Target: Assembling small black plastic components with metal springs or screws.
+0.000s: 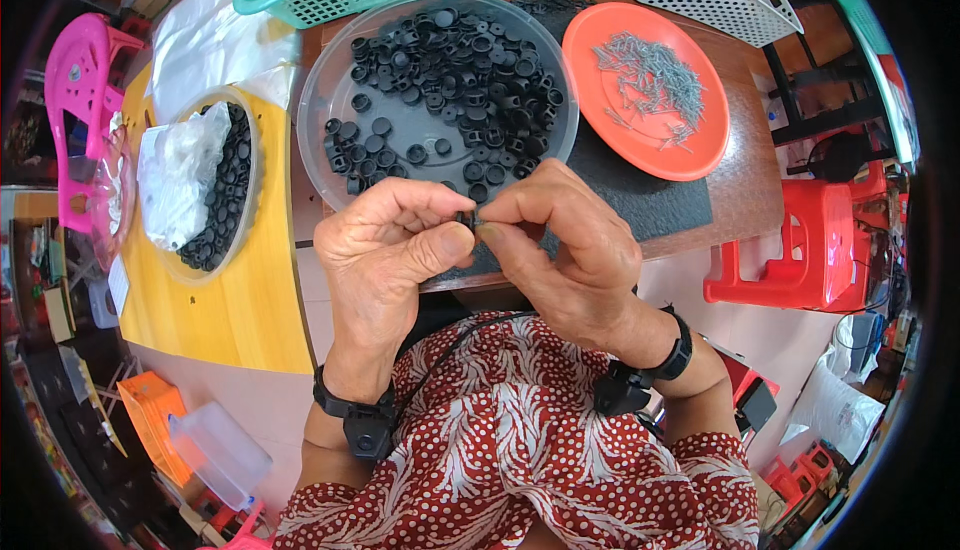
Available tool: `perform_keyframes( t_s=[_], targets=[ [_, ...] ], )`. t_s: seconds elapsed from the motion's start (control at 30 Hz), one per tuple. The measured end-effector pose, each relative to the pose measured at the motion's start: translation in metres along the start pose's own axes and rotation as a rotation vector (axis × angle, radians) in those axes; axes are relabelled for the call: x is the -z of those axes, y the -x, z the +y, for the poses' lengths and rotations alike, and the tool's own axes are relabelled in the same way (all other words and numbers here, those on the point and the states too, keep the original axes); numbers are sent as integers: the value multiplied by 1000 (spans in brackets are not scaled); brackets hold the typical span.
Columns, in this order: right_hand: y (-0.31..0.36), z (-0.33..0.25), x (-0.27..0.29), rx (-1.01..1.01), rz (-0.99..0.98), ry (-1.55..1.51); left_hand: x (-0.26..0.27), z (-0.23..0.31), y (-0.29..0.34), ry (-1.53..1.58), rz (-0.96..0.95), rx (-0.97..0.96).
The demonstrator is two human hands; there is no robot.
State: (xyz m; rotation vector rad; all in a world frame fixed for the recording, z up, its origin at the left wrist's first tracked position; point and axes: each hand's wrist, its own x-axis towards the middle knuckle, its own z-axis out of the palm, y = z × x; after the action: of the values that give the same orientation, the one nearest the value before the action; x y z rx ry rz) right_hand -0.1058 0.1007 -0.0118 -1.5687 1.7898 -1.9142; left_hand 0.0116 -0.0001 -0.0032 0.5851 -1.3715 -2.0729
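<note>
Head view: above the brown wooden table's (745, 190) near edge, my left hand (368, 262) pinches a small black plastic piece (466, 218); my right hand (572, 255), fingertips together, contents unclear, apparently works it; steadiness matters next.

At mid-frame, the left hand (375, 250) and right hand (575, 250) block the way over the near rim of the tub (412, 128). The tub is open from above, but its raised wall bars a low sideways reach. A green basket (340, 0) walls off the top of the frame, a white basket (700, 12) the upper right. The shallow orange plate (583, 62) sits just beside the tub. Bare mat (680, 212) below the plate and bare brown bench (752, 170) at its right leave room, as does the yellow bench (250, 320), lower left.
</note>
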Motion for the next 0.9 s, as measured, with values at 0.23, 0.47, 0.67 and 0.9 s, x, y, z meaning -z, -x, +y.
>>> perform_keyframes(
  t_s=[0.23,0.47,0.67,0.9],
  targets=[
    [-1,5,-9,-17,-80,-9,11,1,4,-87,40,6],
    [-13,5,-8,14,-219,49,22,5,4,-37,76,-12],
    [-39,41,-17,88,-195,276,31,8,1,-13,199,-80],
    [-51,51,-36,265,-466,608,41,9,2,26,217,-114]
  ],
)
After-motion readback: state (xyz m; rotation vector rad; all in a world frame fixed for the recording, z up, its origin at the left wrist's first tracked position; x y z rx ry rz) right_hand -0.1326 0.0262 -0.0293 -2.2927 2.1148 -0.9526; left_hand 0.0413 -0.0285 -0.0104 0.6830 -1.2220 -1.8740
